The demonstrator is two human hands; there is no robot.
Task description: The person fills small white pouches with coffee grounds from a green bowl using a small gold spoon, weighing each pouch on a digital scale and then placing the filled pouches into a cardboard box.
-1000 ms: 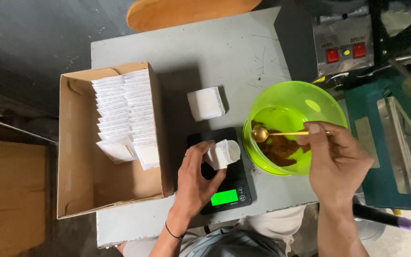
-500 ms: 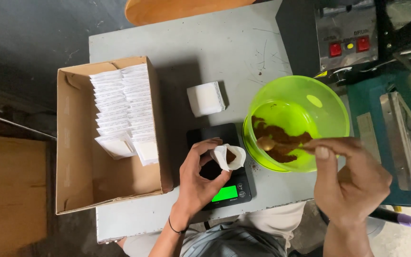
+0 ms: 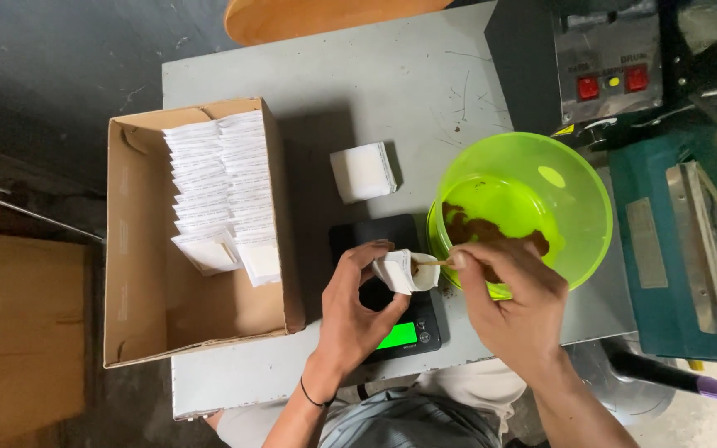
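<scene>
The left hand (image 3: 357, 311) grips 1 small white sachet (image 3: 406, 271) above the black digital scale (image 3: 392, 319) at the table's front edge, mouth facing right. The right hand (image 3: 512, 303) pinches 1 spoon (image 3: 430, 263), long axis horizontal, tip inside the sachet. The green bowl (image 3: 578, 207) stands just right.

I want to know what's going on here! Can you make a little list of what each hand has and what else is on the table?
left hand: holds a small white pouch open over the black scale
right hand: holds a spoon, its tip in the pouch
green bowl: brown powder inside, right of the scale
cardboard box: rows of white pouches
table: grey, a stack of white pouches behind the scale
</scene>
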